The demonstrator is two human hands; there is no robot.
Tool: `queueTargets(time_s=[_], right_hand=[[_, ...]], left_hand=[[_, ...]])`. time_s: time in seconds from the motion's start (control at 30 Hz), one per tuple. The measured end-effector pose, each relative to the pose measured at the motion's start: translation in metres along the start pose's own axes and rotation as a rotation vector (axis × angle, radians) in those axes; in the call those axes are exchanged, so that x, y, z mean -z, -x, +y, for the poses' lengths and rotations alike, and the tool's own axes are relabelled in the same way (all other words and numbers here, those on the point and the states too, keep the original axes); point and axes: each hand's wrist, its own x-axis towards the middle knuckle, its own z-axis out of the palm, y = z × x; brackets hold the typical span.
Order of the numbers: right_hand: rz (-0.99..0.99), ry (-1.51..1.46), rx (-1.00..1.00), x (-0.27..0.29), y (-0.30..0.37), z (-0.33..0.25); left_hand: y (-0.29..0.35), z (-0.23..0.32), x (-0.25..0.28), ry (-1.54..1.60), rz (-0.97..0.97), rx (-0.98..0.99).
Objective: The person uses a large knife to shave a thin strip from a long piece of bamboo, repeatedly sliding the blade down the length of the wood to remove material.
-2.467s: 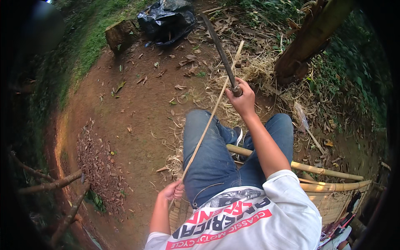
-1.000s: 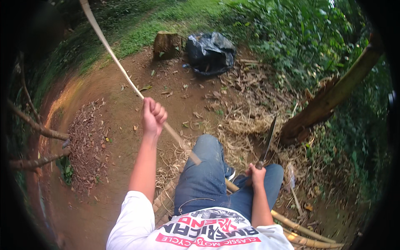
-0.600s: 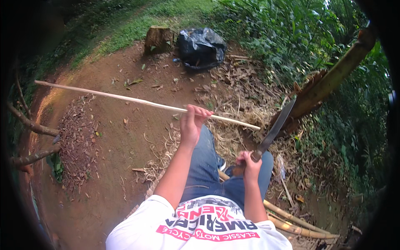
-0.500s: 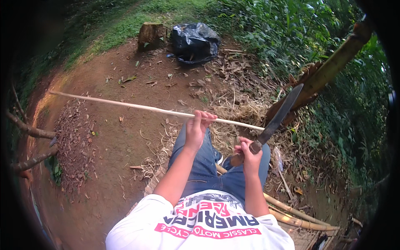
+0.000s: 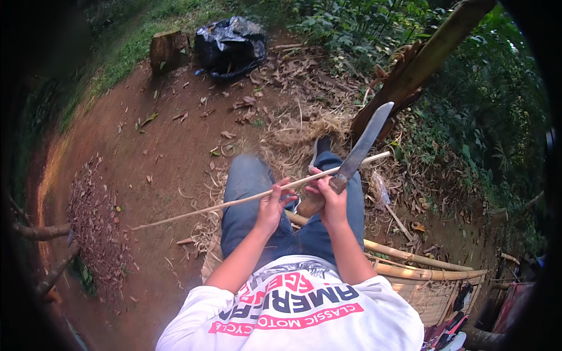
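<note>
A long, thin pale stick [image 5: 219, 207] slants across my lap, its left end low and its right end higher. My left hand [image 5: 270, 212] has it between thumb and fingers near the middle. In my right hand [image 5: 332, 206] is a machete [image 5: 366, 139], gripped by its brown wooden handle, with the dark blade pointing up and to the right. The stick crosses the machete near the base of the blade, by my right fingertips. Whether the edge touches the stick, I cannot tell.
A slanting trunk [image 5: 421, 64] rises at the right, by pale shavings [image 5: 304, 131]. Farther off are a black plastic bag [image 5: 231, 47] and a tree stump [image 5: 168, 51]. Bamboo poles [image 5: 418, 257] lie beside me at the lower right. Branches [image 5: 44, 231] jut in at the left.
The stick has tilted, its left end dropping and its right end rising. My left hand has come lower, and both hands are nearer each other. The view has shifted to the right.
</note>
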Motion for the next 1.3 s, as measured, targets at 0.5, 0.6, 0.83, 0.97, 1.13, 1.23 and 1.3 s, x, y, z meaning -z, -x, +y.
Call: queueTargets(time_s=[0.5,0.6,0.83,0.97,1.13,1.23,1.3], right_hand=[[0.188,0.170,-0.032,0.059,-0.040,0.000],[0.193,0.166,-0.073,0.063,-0.052,0.000],[0.137,0.410,-0.238,0.076,-0.076,-0.005],[0.079,0.515,-0.317,0.080,-0.065,0.004],[-0.122,0.851,-0.358,0.066,-0.032,0.032],[-0.294,1.066,-0.195,0.052,-0.024,0.057],[-0.392,1.260,-0.239,0.023,-0.022,0.049]], left_hand=[[0.060,0.127,0.090,-1.211,0.301,-0.034],[0.074,0.149,0.137,-1.801,0.180,0.113],[0.116,0.138,0.168,-1.406,-0.049,0.644],[0.125,0.135,0.151,-1.496,-0.023,0.618],[0.128,0.126,0.122,-1.532,0.014,0.549],[0.133,0.109,0.127,-1.457,0.077,0.511],[0.140,0.098,0.134,-1.388,0.128,0.490]])
